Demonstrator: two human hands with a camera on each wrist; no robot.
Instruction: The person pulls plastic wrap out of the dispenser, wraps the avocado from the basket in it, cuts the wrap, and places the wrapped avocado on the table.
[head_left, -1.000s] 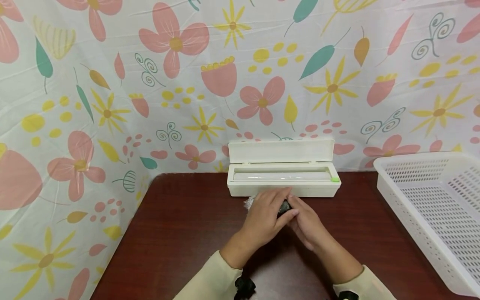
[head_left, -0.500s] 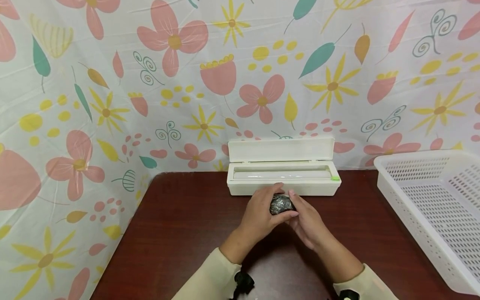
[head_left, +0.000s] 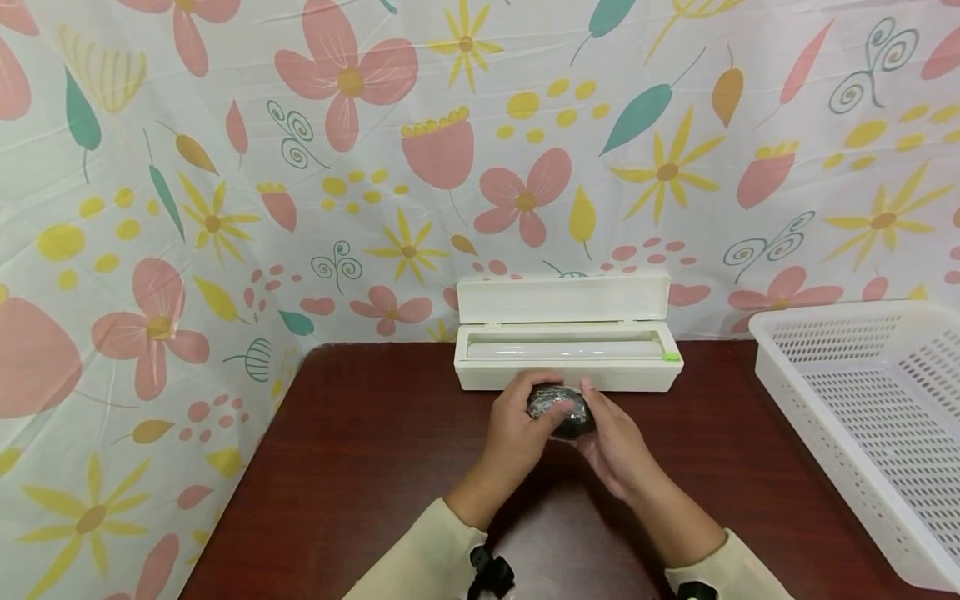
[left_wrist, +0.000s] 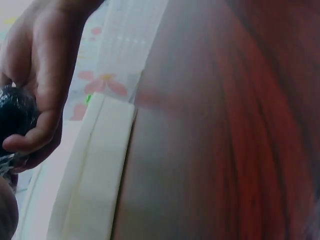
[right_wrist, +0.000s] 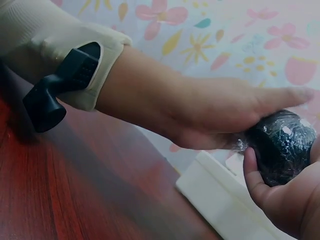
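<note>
Both hands hold a dark, rounded object wrapped in shiny cling film (head_left: 577,423) just in front of the white box. The left hand (head_left: 517,433) grips its left side, thumb laid across the near face and fingers round the far edge. From the right, the right hand (head_left: 618,442) cups it, with the palm and fingers partly underneath and out of sight. The right wrist view shows the wrinkled, glossy film on the dark object (right_wrist: 287,145) between the hands. Only part of the object (left_wrist: 15,115) enters the left wrist view at its edge.
Behind the hands stands a long white box (head_left: 570,379), its lid (head_left: 562,300) raised, with a roll of clear film (head_left: 562,350) inside. A white perforated basket (head_left: 825,425) sits at the right on the dark red table (head_left: 360,467). A floral cloth (head_left: 525,125) hangs behind.
The left hand has shifted its grip, uncovering more of the wrapped object, and its thumb now lies over it. Crumpled film that stuck out at the left is out of sight.
</note>
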